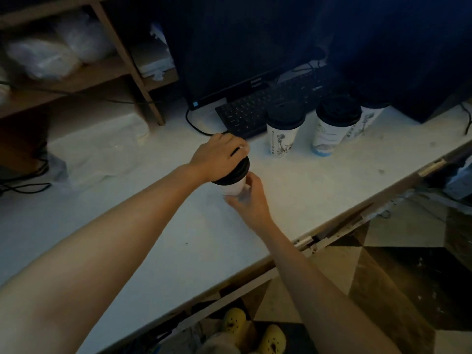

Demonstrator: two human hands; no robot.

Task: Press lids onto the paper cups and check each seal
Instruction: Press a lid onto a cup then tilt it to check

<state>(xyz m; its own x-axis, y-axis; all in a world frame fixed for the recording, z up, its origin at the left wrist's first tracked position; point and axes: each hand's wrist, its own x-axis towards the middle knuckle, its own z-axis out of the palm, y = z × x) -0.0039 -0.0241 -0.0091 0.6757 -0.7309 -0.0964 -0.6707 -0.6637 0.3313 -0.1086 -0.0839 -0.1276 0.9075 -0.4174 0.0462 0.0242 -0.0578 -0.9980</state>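
A white paper cup [233,187] stands on the white counter [178,238] with a black lid [236,173] on top. My left hand [218,155] lies flat over the lid, palm down, covering most of it. My right hand [249,198] wraps around the cup's lower body from the near right side. Further back stand three more printed cups with black lids: one [282,130] at centre, one [333,126] to its right, and a third [367,118] partly hidden behind that.
A black keyboard [255,108] and a dark monitor [229,47] sit behind the cups. Wooden shelves [107,72] with plastic bags stand at the back left. The counter's front edge [319,233] runs diagonally; patterned floor and yellow shoes [255,330] show below.
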